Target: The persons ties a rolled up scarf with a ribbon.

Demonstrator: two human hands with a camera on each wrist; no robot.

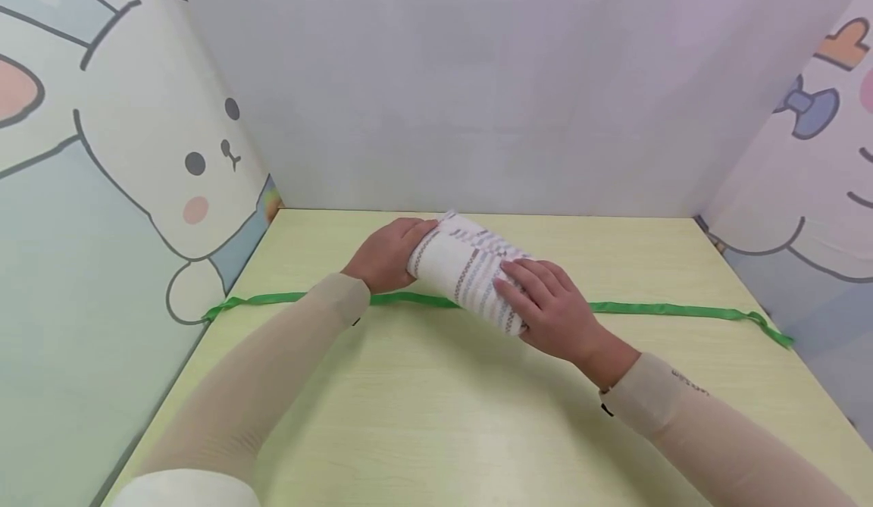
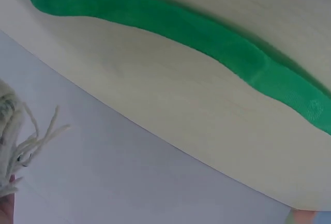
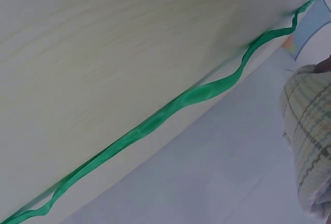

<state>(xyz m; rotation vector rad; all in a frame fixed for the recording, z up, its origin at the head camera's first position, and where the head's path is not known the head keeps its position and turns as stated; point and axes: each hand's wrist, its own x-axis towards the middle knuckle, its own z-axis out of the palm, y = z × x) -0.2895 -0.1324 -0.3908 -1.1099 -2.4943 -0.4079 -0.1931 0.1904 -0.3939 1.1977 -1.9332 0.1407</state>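
Note:
A white towel [image 1: 464, 268] with brown and grey-blue striped bands is rolled or folded into a thick bundle. It is held slanting above the table, its left end farther from me than its right. My left hand [image 1: 390, 255] grips the left end, with the thumb side hidden. The right hand [image 1: 549, 310] holds the other end, fingers spread over the top and the thumb out of sight beneath. Loose fringe on the towel [image 2: 10, 136] shows at the edge of the left wrist view. The right wrist view catches the bundled towel [image 3: 310, 136] at its right border.
A green ribbon [image 1: 661, 309] runs across the pale wooden table [image 1: 409, 416], passing behind the towel and the left wrist. A plain light wall [image 1: 477, 98] stands at the back. Side panels with cartoon animals, such as the rabbit panel [image 1: 136, 189], flank the table.

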